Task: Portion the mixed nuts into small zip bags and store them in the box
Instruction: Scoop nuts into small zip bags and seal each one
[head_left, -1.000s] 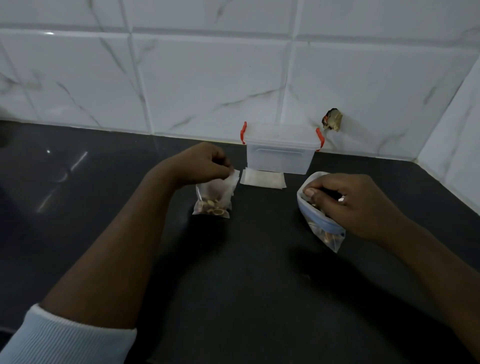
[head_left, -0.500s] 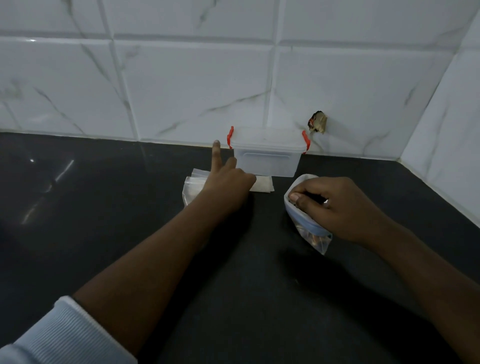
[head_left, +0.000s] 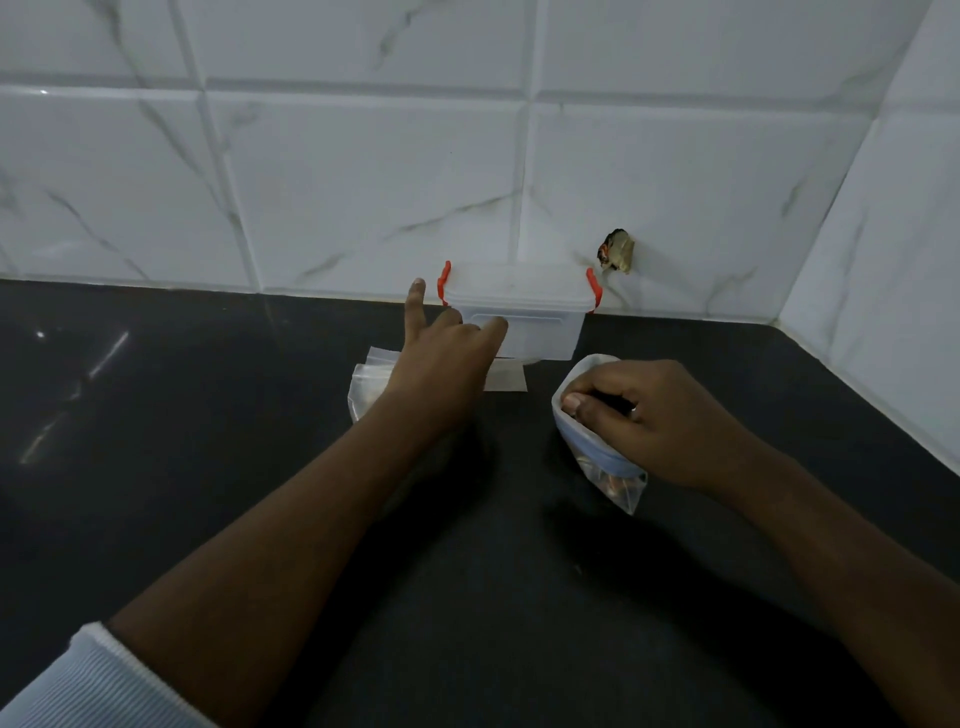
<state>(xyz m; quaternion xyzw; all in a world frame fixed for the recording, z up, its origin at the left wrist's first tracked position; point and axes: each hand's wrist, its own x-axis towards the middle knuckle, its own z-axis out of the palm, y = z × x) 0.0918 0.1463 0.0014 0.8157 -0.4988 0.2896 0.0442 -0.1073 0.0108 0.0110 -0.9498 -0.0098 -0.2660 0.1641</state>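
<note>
A clear plastic box (head_left: 540, 332) with red latches and its lid on stands against the tiled wall. My left hand (head_left: 441, 364) reaches toward its left front corner with fingers straight and the index finger raised. Under and left of that hand a small zip bag (head_left: 366, 382) with some nuts lies on the black counter. My right hand (head_left: 644, 421) has its fingers inside the mouth of a larger nut bag (head_left: 605, 465), thumb on the rim, pinching it. Nuts show at that bag's bottom corner.
A flat stack of empty small zip bags (head_left: 509, 383) lies just in front of the box. A dark broken hole (head_left: 617, 250) marks the wall right of the box. Tiled walls close the back and the right side of the black counter (head_left: 182, 415).
My left hand set the small nut bag down on the counter, straightened its fingers and moved forward to the box. My right hand stayed in the larger bag.
</note>
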